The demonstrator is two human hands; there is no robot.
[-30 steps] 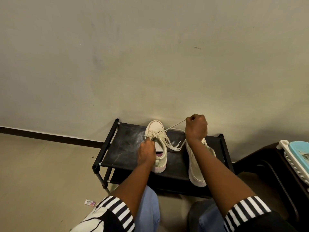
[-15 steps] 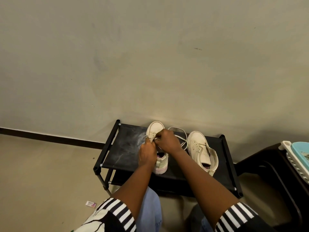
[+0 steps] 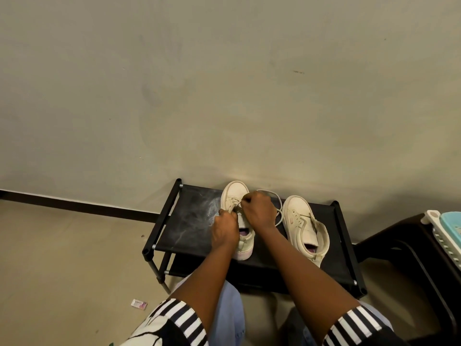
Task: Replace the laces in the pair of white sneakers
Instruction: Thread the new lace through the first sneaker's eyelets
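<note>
Two sneakers [image 3: 298, 211] on dusty black rack [image 3: 189, 226] by beige wall [image 3: 224, 96]; left hand [image 3: 224, 231], right hand [image 3: 259, 211] each pinch lace [image 3: 274, 194].

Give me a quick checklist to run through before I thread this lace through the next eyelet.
1. Sneaker being laced stands flat on the shoe rack: ok.
2. Left hand grips the lace at the eyelets: ok.
3. Right hand pinches the lace: ok.
4. Slack loops free beside the other sneaker: ok.
5. Next eyelet in sight: cannot tell, hands cover it.
</note>
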